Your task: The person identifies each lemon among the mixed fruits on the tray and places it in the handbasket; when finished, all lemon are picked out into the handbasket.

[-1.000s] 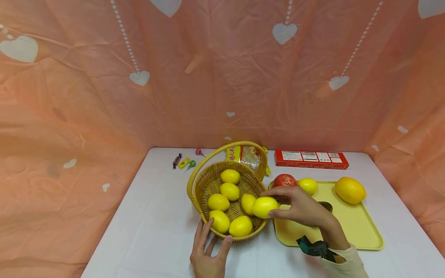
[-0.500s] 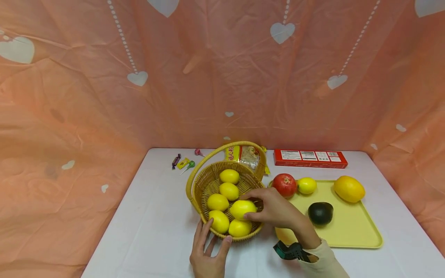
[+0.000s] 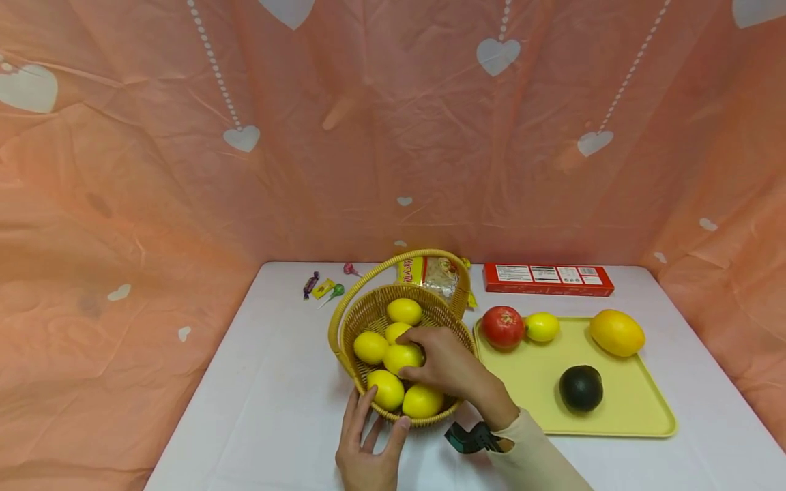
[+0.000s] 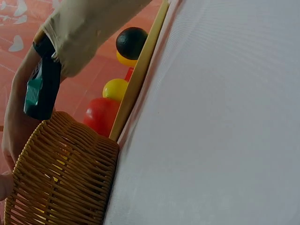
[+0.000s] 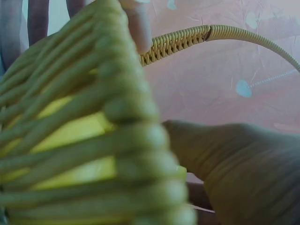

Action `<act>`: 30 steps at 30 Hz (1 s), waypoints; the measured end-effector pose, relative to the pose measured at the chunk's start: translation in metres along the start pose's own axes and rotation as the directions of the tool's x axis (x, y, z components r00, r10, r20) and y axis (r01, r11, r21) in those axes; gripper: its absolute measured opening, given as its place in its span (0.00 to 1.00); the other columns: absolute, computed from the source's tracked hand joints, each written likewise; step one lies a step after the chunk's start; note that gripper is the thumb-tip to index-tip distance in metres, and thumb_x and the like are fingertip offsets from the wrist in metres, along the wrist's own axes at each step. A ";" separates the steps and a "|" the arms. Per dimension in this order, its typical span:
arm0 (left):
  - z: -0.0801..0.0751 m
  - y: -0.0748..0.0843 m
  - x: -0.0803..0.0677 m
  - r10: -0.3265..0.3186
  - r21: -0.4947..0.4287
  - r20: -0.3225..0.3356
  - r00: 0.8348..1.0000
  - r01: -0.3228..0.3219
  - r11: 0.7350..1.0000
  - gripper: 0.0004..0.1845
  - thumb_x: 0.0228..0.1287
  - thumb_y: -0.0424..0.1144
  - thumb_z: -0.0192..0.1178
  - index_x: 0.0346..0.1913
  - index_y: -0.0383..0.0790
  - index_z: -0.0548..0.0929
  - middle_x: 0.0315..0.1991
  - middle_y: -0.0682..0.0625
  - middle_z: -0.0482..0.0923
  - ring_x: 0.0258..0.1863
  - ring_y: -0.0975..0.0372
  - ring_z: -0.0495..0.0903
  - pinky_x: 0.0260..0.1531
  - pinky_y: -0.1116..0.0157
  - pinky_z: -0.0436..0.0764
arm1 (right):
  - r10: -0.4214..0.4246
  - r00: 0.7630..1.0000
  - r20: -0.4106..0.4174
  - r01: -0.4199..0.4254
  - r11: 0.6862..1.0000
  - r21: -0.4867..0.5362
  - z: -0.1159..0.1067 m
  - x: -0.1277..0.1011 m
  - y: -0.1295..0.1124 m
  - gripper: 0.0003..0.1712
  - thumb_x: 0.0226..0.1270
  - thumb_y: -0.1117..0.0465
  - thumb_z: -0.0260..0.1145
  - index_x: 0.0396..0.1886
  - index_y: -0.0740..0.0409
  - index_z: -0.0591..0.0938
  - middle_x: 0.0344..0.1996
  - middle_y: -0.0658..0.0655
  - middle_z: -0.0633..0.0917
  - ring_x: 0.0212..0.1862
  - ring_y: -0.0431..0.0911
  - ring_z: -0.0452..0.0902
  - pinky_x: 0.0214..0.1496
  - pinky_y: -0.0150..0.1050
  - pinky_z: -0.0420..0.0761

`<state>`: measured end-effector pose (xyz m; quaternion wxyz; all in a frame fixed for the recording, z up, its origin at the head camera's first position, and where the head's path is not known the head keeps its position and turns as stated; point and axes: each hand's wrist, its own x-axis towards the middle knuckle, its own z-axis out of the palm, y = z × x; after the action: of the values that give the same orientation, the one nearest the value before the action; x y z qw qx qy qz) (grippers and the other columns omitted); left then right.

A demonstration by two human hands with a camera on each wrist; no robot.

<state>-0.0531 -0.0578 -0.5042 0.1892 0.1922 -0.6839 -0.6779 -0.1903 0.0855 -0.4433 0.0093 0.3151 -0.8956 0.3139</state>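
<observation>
Since a second ago the right hand (image 3: 445, 365) has carried a lemon (image 3: 402, 357) from above the yellow tray's (image 3: 620, 416) near-left corner across the rim of the wicker basket (image 3: 368, 317) and down into it; half a second ago the fruit was nearer the basket's right side, and now it sits at the centre among the other lemons. That hand's fingers curl over the lemon, gripping it from the right, with the wrist crossing the basket's right rim.

Meanwhile the left hand (image 3: 368, 450) has not shifted. It rests flat on the white tabletop (image 3: 264, 409) with straight, spread fingers touching the basket's near wall, holding nothing.

Five more lemons lie around the held one: two just below the right hand's fingers, one to their left, one partly hidden behind, and one at the far side.

On the tray, right of the right hand, are a red fruit (image 3: 502, 326), a small yellow fruit (image 3: 542, 326) touching it, a larger orange-yellow fruit (image 3: 617, 333) at the far corner, and a dark round fruit (image 3: 580, 388).

Beyond both hands lie a snack packet (image 3: 432, 273) behind the basket, a red box (image 3: 548, 279), and wrapped sweets (image 3: 324, 286).
</observation>
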 end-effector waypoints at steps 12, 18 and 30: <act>-0.001 -0.003 0.000 0.046 0.026 0.011 0.999 -0.046 0.999 0.34 0.59 0.37 0.84 0.70 0.48 0.87 0.83 0.34 0.64 0.77 0.37 0.73 0.64 0.50 0.88 | 0.043 0.999 0.032 -0.051 0.942 0.331 -0.027 -0.016 0.029 0.28 0.69 0.51 0.82 0.65 0.53 0.89 0.59 0.55 0.92 0.62 0.53 0.88 0.70 0.55 0.89; 0.000 -0.005 -0.001 0.065 0.022 0.006 0.998 -0.065 0.998 0.34 0.59 0.36 0.85 0.69 0.48 0.87 0.83 0.34 0.65 0.76 0.37 0.74 0.64 0.49 0.88 | 0.016 1.000 -0.021 -0.001 0.816 0.578 -0.061 -0.038 0.066 0.25 0.75 0.65 0.76 0.69 0.65 0.85 0.65 0.71 0.87 0.66 0.55 0.87 0.70 0.45 0.89; 0.000 -0.003 -0.002 0.077 0.008 0.004 0.997 -0.077 0.997 0.33 0.60 0.36 0.84 0.69 0.48 0.87 0.83 0.33 0.65 0.75 0.36 0.74 0.64 0.48 0.87 | 0.194 0.944 -0.267 -0.014 0.832 0.555 -0.123 -0.090 0.128 0.23 0.78 0.73 0.68 0.70 0.74 0.81 0.59 0.42 0.92 0.59 0.34 0.89 0.60 0.25 0.88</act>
<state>-0.0513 -0.0570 -0.5067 0.2133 0.1651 -0.6938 -0.6677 -0.2134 0.2834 -0.4355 0.0434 0.2009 -0.7719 0.6017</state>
